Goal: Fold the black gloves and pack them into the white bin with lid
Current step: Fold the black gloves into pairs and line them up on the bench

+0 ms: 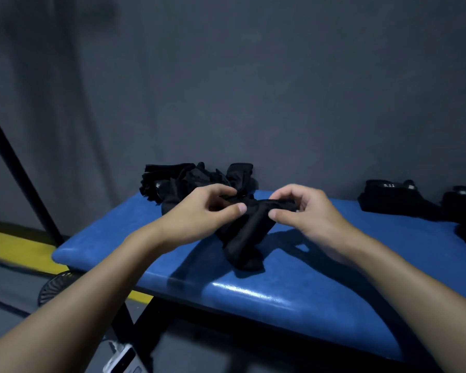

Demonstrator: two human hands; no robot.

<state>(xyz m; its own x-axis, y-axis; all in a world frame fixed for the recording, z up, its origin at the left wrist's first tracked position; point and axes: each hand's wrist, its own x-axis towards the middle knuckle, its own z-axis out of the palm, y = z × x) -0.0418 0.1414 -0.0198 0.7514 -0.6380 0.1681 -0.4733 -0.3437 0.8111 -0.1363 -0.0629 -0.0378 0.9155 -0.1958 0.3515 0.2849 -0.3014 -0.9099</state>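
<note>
Pinching the glove (242,230) over the bench (280,294), your left hand (197,216) and right hand (310,214) curl fingers (240,208) on its top edge, probably to straighten it.

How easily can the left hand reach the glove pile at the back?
Probably yes: the pile lies just behind the left hand, nothing between them. But its fingers pinch a glove, so it would need to let go first.

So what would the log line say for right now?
step: folding | left hand: pinches glove | right hand: pinches glove | glove pile: back of bench
</note>
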